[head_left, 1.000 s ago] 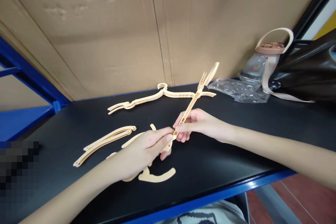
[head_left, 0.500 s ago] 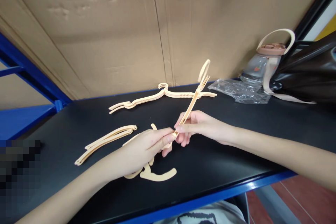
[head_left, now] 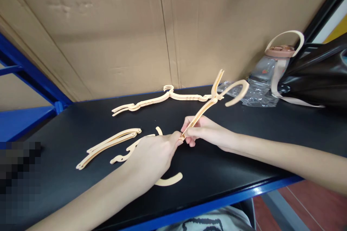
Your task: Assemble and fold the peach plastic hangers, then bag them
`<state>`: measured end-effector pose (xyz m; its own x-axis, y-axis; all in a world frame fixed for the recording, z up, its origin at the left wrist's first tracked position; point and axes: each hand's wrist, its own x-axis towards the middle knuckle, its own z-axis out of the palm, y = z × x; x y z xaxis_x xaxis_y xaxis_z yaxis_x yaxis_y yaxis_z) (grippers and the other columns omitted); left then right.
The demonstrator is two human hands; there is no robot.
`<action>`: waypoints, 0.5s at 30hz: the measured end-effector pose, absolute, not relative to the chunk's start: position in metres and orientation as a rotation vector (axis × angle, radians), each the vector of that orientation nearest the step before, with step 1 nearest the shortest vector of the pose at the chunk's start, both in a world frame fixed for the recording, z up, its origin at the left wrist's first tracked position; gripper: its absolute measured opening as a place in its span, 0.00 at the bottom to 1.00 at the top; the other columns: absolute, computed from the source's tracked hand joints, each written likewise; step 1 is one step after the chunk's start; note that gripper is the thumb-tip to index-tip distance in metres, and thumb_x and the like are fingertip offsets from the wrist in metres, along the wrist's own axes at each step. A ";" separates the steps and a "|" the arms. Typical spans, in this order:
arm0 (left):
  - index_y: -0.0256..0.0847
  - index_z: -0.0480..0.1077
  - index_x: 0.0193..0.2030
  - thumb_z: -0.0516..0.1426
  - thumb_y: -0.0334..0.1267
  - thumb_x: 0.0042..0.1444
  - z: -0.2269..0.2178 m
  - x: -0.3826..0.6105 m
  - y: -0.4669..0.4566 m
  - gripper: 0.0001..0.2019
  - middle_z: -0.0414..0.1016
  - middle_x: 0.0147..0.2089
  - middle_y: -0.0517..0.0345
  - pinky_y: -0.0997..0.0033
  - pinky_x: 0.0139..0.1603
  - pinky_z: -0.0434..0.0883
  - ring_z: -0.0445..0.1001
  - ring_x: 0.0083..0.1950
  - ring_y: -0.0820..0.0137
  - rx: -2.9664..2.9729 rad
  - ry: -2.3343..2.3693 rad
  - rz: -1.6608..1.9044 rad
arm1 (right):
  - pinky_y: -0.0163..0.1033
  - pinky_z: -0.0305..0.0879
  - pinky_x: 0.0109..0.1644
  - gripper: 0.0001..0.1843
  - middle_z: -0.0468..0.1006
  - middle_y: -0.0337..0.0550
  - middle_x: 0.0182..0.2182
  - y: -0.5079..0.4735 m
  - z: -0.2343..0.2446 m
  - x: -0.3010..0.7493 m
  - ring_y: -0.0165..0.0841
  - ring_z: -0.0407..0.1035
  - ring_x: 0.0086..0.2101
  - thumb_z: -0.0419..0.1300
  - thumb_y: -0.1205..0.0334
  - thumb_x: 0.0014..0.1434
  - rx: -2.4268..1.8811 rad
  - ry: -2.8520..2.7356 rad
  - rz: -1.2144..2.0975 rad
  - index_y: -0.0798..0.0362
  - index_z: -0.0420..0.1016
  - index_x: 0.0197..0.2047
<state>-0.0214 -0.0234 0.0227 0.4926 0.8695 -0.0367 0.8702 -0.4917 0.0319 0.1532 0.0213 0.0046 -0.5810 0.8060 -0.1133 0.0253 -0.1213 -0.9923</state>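
A cream clothes hanger (head_left: 204, 110), partly put together, slants up in front of me with its hook toward the right. My right hand (head_left: 202, 131) is closed round the lower stretch of its arm. At the lower end of that arm my left hand (head_left: 158, 153) pinches, back turned up; its fingertips are mostly hidden, so any small part between them cannot be made out. Under and beside the left hand lie loose cream hanger pieces: a notched arm (head_left: 121, 158) and a curved piece (head_left: 172, 179), both partly covered.
Further back on the black table (head_left: 244, 144) lie nested hangers (head_left: 159, 97). Curved hanger strips (head_left: 111, 146) rest at the left. Clear plastic wrapping (head_left: 255, 95), a strapped water bottle (head_left: 271, 66) and a dark bag (head_left: 322, 72) stand at the right, before a cardboard wall (head_left: 108, 36).
The held hanger has tilted and turned to the right, its hook now facing more sideways. My left hand has rolled over, back upward, uncovering the notched arm and covering more of the curved piece.
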 end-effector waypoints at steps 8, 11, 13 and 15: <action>0.37 0.67 0.39 0.45 0.18 0.52 0.020 -0.008 -0.033 0.16 0.72 0.27 0.54 0.73 0.21 0.52 0.73 0.27 0.63 2.751 1.769 -0.238 | 0.31 0.65 0.28 0.03 0.72 0.35 0.19 0.015 0.000 0.151 0.25 0.67 0.23 0.57 0.70 0.49 -0.954 -1.492 1.707 0.55 0.68 0.26; 0.38 0.69 0.40 0.45 0.19 0.54 0.025 -0.007 -0.034 0.16 0.72 0.28 0.53 0.72 0.21 0.52 0.74 0.29 0.62 2.759 1.795 -0.265 | 0.31 0.66 0.29 0.03 0.73 0.36 0.20 0.015 -0.002 0.152 0.25 0.68 0.23 0.58 0.69 0.50 -0.920 -1.461 1.738 0.55 0.68 0.26; 0.38 0.69 0.40 0.47 0.20 0.55 0.028 -0.010 -0.032 0.15 0.73 0.29 0.53 0.73 0.21 0.52 0.74 0.29 0.63 2.770 1.777 -0.256 | 0.32 0.67 0.31 0.02 0.75 0.37 0.21 0.017 -0.002 0.154 0.26 0.70 0.24 0.59 0.69 0.50 -0.878 -1.446 1.796 0.55 0.69 0.27; 0.39 0.70 0.42 0.49 0.22 0.56 0.029 -0.015 -0.031 0.13 0.75 0.31 0.54 0.73 0.22 0.54 0.74 0.30 0.63 2.771 1.735 -0.214 | 0.33 0.69 0.32 0.03 0.77 0.39 0.23 0.018 -0.002 0.155 0.27 0.72 0.25 0.60 0.68 0.51 -0.842 -1.438 1.867 0.55 0.69 0.28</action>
